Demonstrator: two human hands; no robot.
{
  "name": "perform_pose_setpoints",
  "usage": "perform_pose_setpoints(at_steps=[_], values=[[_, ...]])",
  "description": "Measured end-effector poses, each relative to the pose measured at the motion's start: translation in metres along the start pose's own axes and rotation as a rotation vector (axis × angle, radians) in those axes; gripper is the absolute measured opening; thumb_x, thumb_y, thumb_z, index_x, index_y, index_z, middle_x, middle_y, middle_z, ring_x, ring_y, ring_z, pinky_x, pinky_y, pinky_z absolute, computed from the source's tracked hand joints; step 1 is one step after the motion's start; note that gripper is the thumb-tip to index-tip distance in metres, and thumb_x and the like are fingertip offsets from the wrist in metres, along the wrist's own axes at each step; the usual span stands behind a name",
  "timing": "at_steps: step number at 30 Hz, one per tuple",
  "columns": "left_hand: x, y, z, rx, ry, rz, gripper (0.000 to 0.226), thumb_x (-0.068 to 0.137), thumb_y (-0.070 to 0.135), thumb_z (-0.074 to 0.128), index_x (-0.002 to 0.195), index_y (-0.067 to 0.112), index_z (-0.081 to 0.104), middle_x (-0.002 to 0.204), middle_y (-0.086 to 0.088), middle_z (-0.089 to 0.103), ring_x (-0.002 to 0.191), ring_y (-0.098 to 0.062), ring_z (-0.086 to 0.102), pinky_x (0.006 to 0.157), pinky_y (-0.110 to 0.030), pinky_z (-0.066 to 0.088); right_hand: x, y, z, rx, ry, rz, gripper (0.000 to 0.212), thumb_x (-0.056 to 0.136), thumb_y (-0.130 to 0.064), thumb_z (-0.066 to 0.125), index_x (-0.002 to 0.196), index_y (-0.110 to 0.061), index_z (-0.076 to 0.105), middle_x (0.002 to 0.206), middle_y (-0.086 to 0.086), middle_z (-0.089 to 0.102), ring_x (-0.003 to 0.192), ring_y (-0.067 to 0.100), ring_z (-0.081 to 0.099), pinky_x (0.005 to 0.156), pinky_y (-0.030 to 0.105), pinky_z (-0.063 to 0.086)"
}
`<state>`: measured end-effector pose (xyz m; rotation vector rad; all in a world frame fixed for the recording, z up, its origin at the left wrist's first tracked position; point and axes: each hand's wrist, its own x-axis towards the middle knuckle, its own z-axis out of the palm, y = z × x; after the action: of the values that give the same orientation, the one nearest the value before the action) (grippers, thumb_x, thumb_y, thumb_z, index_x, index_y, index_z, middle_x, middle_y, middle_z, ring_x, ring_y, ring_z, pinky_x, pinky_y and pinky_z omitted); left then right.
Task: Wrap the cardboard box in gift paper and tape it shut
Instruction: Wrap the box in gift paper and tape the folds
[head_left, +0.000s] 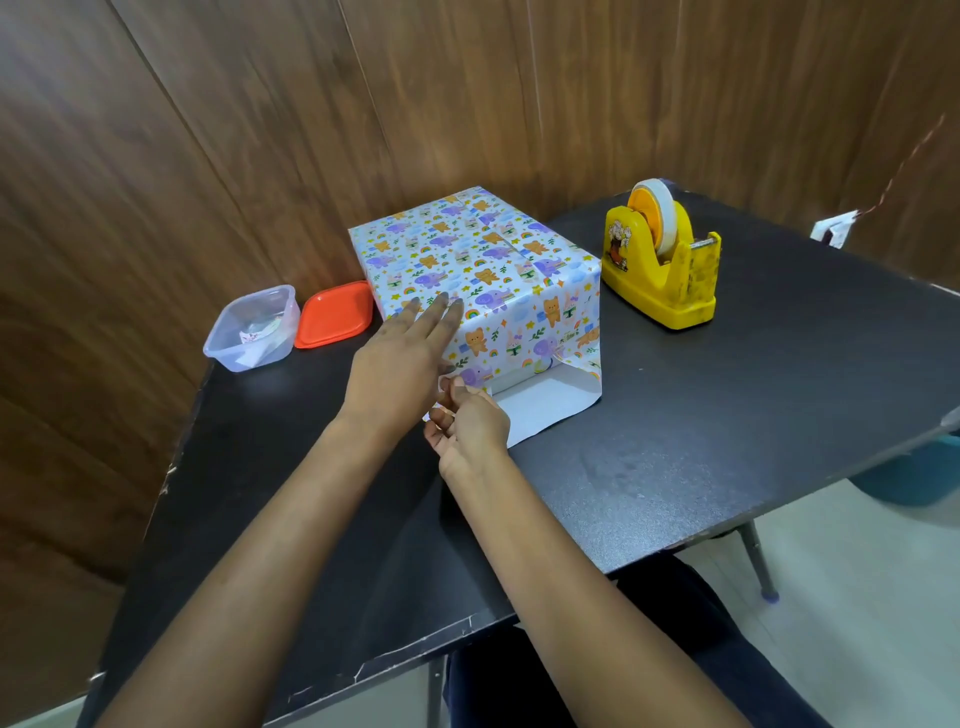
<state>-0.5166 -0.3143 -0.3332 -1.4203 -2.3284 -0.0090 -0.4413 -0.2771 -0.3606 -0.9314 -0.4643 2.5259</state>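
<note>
Standing toward the far left corner of the desk (675, 467), against the wooden wall, the cardboard box (467, 249) is the largest thing in play, and its top and sides are already covered in gift paper (550, 312) printed with small animals. Its long axis runs from the wall toward the person, so the unfinished end faces them: there the paper overhangs as an open sleeve, with its white inner face lying flat on the desk. That open end sits directly ahead of both hands, the right one nearer to it.

The left hand (402, 358) lies flat on the near left top edge of the box, fingers spread and straight, gripping nothing (it looks to be steadying the box). The right hand (470, 428) is just below it at the near left corner of the sleeve, fingers curled narrow with thumb and forefinger pinched on what appears to be a small piece of tape (445, 383); that is a judgement, since it is tiny. The yellow tape dispenser (662, 257) stands to the right of the box.
</note>
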Motion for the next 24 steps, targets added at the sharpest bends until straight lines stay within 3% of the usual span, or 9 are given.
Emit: perform_pose_setpoints(at_steps=[10,13,17,21,24], values=[[0.0,0.002,-0.002,0.001,-0.016,-0.011,0.067,0.09,0.019,0.059,0.148,0.016,0.025,0.153,-0.005,0.029,0.139,-0.031,0.029,0.11,-0.04,0.029,0.003,0.002,0.002,-0.03,0.022,-0.004,0.027,0.097,-0.01,0.049,0.07,-0.012,0.056,0.064,0.001,0.051,0.049,0.012,0.042,0.047,0.022,0.041],[0.0,0.002,-0.002,0.005,-0.031,-0.017,0.067,0.092,0.02,0.057,0.149,0.017,0.022,0.154,-0.004,0.027,0.14,-0.031,0.027,0.111,-0.039,0.027,0.003,-0.001,0.005,-0.056,0.03,-0.007,0.03,0.096,-0.01,0.049,0.067,-0.011,0.053,0.062,0.001,0.051,0.034,0.007,0.046,0.048,0.024,0.045],[-0.001,0.003,-0.002,0.006,-0.014,-0.02,0.066,0.092,0.019,0.055,0.149,0.018,0.021,0.155,-0.003,0.025,0.141,-0.03,0.025,0.111,-0.038,0.027,0.006,-0.003,0.004,-0.049,0.032,-0.002,0.03,0.096,-0.007,0.05,0.066,-0.01,0.053,0.049,-0.002,0.051,0.024,0.006,0.034,0.046,0.025,0.047],[-0.001,0.003,-0.003,0.016,-0.021,-0.011,0.068,0.091,0.02,0.058,0.149,0.017,0.022,0.154,-0.004,0.025,0.141,-0.031,0.026,0.111,-0.039,0.028,0.005,-0.004,0.002,-0.041,-0.005,0.02,0.021,0.097,-0.007,0.047,0.077,-0.01,0.054,0.054,0.0,0.049,0.024,0.007,0.032,0.038,0.021,0.049],[-0.001,0.002,0.0,0.013,0.0,-0.007,0.068,0.087,0.015,0.062,0.147,0.014,0.029,0.151,-0.008,0.033,0.137,-0.035,0.034,0.108,-0.043,0.032,-0.004,-0.008,-0.001,-0.164,-0.041,0.012,0.016,0.099,-0.014,0.046,0.087,-0.008,0.053,0.057,0.006,0.05,0.023,0.007,0.037,0.036,0.022,0.048]])
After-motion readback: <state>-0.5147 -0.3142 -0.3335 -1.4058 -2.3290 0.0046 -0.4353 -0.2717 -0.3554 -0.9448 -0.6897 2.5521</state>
